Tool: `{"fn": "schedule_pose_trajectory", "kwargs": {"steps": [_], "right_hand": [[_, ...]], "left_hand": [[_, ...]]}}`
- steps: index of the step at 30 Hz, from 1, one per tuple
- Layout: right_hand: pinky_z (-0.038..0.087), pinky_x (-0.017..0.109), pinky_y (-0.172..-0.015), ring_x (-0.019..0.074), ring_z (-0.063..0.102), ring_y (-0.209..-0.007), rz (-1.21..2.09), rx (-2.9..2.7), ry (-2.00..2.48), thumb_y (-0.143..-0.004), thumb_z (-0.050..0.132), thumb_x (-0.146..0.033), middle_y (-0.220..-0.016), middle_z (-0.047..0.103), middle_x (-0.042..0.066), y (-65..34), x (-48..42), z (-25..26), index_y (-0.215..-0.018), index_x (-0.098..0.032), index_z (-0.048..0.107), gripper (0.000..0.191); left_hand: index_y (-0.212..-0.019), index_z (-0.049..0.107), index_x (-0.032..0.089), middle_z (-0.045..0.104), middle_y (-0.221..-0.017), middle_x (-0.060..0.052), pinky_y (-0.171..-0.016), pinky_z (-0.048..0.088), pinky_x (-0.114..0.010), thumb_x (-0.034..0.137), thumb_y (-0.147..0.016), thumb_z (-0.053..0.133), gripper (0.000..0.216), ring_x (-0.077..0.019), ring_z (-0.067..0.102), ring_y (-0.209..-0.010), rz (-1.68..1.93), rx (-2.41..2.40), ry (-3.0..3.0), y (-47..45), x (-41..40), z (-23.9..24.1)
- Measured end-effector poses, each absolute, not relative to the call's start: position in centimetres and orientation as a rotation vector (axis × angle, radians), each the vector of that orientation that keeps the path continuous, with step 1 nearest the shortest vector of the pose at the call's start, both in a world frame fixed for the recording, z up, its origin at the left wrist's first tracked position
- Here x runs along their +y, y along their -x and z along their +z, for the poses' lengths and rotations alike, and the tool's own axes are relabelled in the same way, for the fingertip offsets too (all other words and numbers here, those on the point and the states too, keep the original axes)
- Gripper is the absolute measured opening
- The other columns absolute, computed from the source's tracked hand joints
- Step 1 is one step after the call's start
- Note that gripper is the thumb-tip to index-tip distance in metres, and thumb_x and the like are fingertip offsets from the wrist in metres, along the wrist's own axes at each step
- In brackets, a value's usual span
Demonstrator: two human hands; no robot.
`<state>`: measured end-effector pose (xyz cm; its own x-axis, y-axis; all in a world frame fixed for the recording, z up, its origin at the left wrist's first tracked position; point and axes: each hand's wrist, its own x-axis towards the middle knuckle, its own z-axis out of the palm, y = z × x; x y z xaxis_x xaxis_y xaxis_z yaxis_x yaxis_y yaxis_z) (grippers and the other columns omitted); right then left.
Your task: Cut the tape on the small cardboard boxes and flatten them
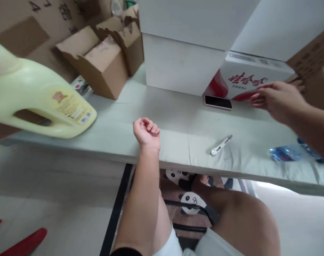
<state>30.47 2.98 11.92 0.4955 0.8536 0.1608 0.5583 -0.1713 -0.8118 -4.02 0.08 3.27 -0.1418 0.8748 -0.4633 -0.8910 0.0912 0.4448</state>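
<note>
2 bare hands in view, both over the bench (pixel 175 122). Right hand (pixel 274 99) was out at the far right, in front of the lower right part of the red-and-white carton (pixel 247 73); contact with it, couldn't tell. Its fingers were bent and bunched together, pointing left; whether anything was pinched in them, couldn't tell either. Carton sat behind that hand at the back of the bench, long axis running sideways, printed front facing the person. Phone (pixel 218 102) lay flat at the carton's foot, left of the right fingertips and near them, long axis also roughly sideways, its right end slightly closer to the person. Left hand (pixel 147 132) was palm up, fingers loosely curled, nothing seen in it, well apart from both things; so the right was clearly the nearer hand. Slim white tool (pixel 221 144), likely a cutter, lay between the 2 hands, nearer the bench's front edge, on a diagonal with its grey tip angled away toward the right hand. Clear bottle (pixel 287 153) lay on its side, partly behind the right forearm.
</note>
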Motion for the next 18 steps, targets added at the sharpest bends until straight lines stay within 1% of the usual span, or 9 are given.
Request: {"fn": "schedule_pose_trajectory", "kwargs": {"steps": [3,6,9,11,13,15,16,17,18], "right_hand": [[0.052,0.035,-0.057,0.013,0.061,-0.049,0.676,-1.218,1.888,-0.081,0.053,-0.002,-0.059,0.062,0.006,-22.4,5.7,10.1,-0.076,-0.019,0.055,0.017],[0.055,0.035,-0.063,0.0157,0.064,-0.061,0.817,-1.419,1.808,-0.082,0.056,-0.008,-0.069,0.065,0.005,-14.2,8.9,8.4,-0.088,-0.018,0.061,0.012],[0.057,0.041,-0.078,0.0189,0.066,-0.073,0.812,-1.83,1.639,-0.081,0.058,-0.012,-0.079,0.068,0.005,-5.9,12.1,7.3,-0.099,-0.019,0.065,0.02],[0.055,0.042,-0.095,0.0216,0.068,-0.093,0.667,-2.113,1.414,-0.083,0.057,-0.014,-0.101,0.069,0.008,-0.4,13.9,7.1,-0.105,-0.018,0.066,0.024],[0.051,0.039,-0.105,0.0235,0.063,-0.116,0.538,-2.227,1.236,-0.082,0.056,-0.011,-0.134,0.058,0.011,4.7,15.2,7.2,-0.108,-0.019,0.067,0.029],[0.048,0.04,-0.112,0.0256,0.06,-0.126,0.533,-2.307,1.183,-0.081,0.056,-0.012,-0.158,0.035,0.009,8.9,16.1,7.4,-0.113,-0.018,0.066,0.033],[0.047,0.039,-0.114,0.0267,0.057,-0.131,0.523,-2.357,1.138,-0.081,0.056,-0.013,-0.164,0.026,0.007,10.6,16.5,7.6,-0.112,-0.018,0.066,0.032],[0.045,0.039,-0.116,0.0276,0.053,-0.136,0.51,-2.403,1.104,-0.082,0.055,-0.014,-0.166,0.023,0.004,11.9,16.8,7.7,-0.109,-0.017,0.067,0.03],[0.043,0.037,-0.119,0.0274,0.049,-0.14,0.5,-2.44,1.074,-0.082,0.054,-0.014,-0.166,0.026,0.003,12.9,17.1,7.7,-0.108,-0.017,0.068,0.03]], "left_hand": [[-0.062,0.043,0.018,0.023,-0.049,0.008,-0.041,0.018,-0.019,0.03,-0.089,0.041,0.03,-0.0048,0.026,-0.036,1.572,0.74,0.067,5.5,0.0,3.3],[-0.062,0.043,0.018,0.023,-0.049,0.008,-0.042,0.017,-0.02,0.03,-0.089,0.041,0.029,-0.0046,0.025,-0.037,1.604,0.722,0.121,6.6,0.2,3.4],[-0.061,0.043,0.018,0.023,-0.05,0.007,-0.042,0.017,-0.02,0.029,-0.088,0.04,0.029,-0.0047,0.025,-0.037,1.617,0.713,0.159,7.4,0.5,3.5],[-0.061,0.042,0.018,0.021,-0.051,0.007,-0.042,0.017,-0.02,0.029,-0.088,0.04,0.029,-0.005,0.025,-0.037,1.624,0.703,0.175,7.8,0.8,3.6],[-0.06,0.042,0.018,0.02,-0.052,0.007,-0.043,0.016,-0.021,0.028,-0.087,0.04,0.029,-0.0051,0.024,-0.038,1.629,0.706,0.193,8.2,1.1,3.7],[-0.059,0.042,0.017,0.021,-0.052,0.006,-0.043,0.016,-0.022,0.027,-0.086,0.039,0.029,-0.0051,0.024,-0.038,1.63,0.714,0.214,8.6,1.3,3.7],[-0.058,0.042,0.017,0.022,-0.052,0.006,-0.043,0.016,-0.022,0.026,-0.086,0.039,0.029,-0.0051,0.024,-0.038,1.626,0.712,0.222,8.7,1.3,3.8],[-0.058,0.041,0.017,0.022,-0.052,0.006,-0.044,0.016,-0.022,0.025,-0.085,0.039,0.029,-0.0051,0.023,-0.038,1.62,0.706,0.227,8.9,1.4,3.8],[-0.057,0.041,0.017,0.022,-0.052,0.005,-0.044,0.016,-0.022,0.025,-0.085,0.039,0.029,-0.0052,0.023,-0.039,1.618,0.698,0.228,9.0,1.3,3.8]]}}
